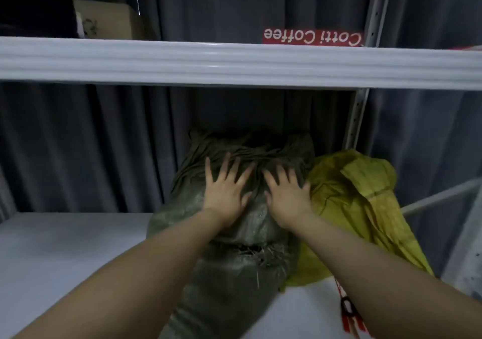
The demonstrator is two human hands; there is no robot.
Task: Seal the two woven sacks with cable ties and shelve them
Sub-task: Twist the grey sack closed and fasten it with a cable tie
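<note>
Green sack (234,234) on shelf (65,247): our left hand (224,195) and right hand (287,197), palms flat and ungripping, seat it rearward; yellow sack (365,208) touching at three o'clock.

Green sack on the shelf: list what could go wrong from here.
1. The green sack has a frayed tear; pushing with the left hand and right hand may widen it and spill contents.
2. It presses against the yellow sack, which could get shoved off the shelf at its right end.

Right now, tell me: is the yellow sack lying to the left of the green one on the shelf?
No. The yellow sack lies to the right of the green sack, touching it, on the shelf.
</note>
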